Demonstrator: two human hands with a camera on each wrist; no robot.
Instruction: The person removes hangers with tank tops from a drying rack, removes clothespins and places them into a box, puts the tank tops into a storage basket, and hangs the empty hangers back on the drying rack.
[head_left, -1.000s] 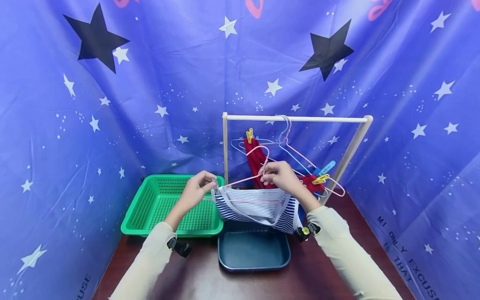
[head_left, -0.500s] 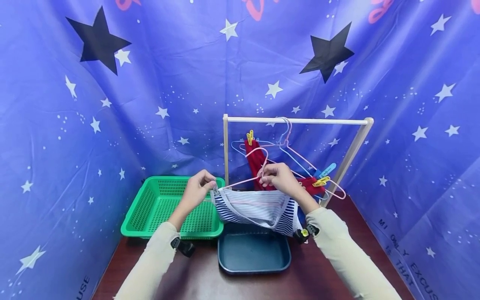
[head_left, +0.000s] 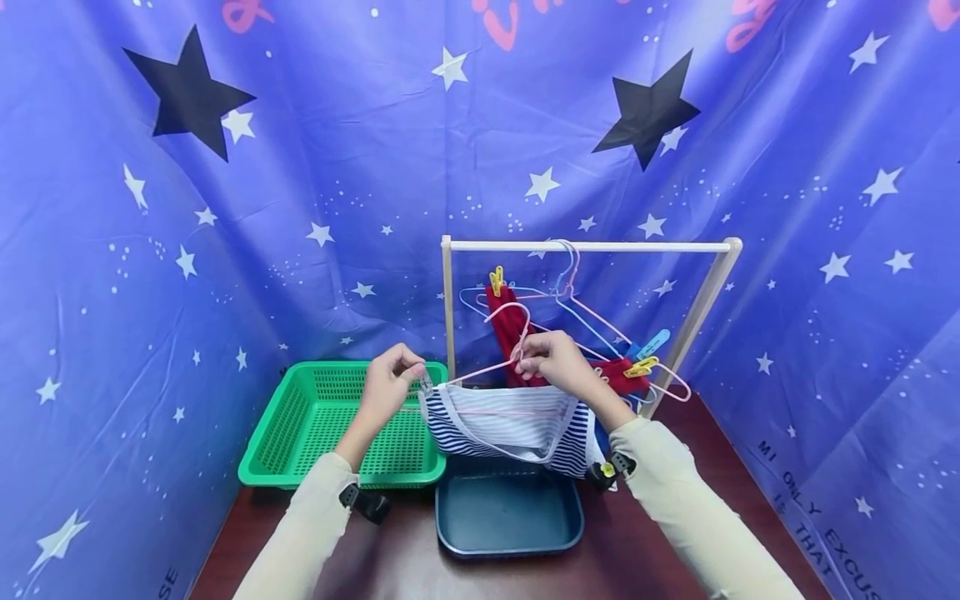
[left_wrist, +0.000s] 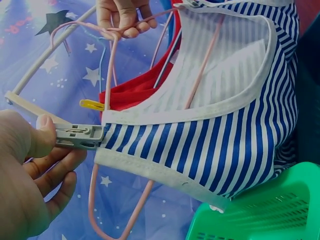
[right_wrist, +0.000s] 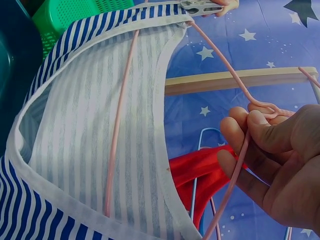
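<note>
My left hand [head_left: 390, 382] pinches a grey clothespin [left_wrist: 80, 136] between thumb and fingers. The clothespin's far end is on the shoulder strap of a blue-and-white striped tank top [left_wrist: 220, 145], over the pink hanger's arm. My right hand [head_left: 553, 360] grips the pink hanger [right_wrist: 222, 57] at the neck below its hook. The top hangs spread along the hanger, its neckline facing me and the hanger's lower bar showing through the opening. In the left wrist view, another clip is partly visible at the other strap, near the right hand.
Behind stands a wooden rack [head_left: 585, 247] holding a blue and a pink hanger, with a red garment [head_left: 506, 325] clipped by yellow clothespins [head_left: 497, 282]. A blue clothespin [head_left: 654, 343] sits at right. A green basket [head_left: 262, 442] and a dark tray [head_left: 510, 521] rest on the table.
The head view has tilted slightly, so everything sits a little lower. Both hands keep their holds, the left on the clothespin and the right on the hanger.
</note>
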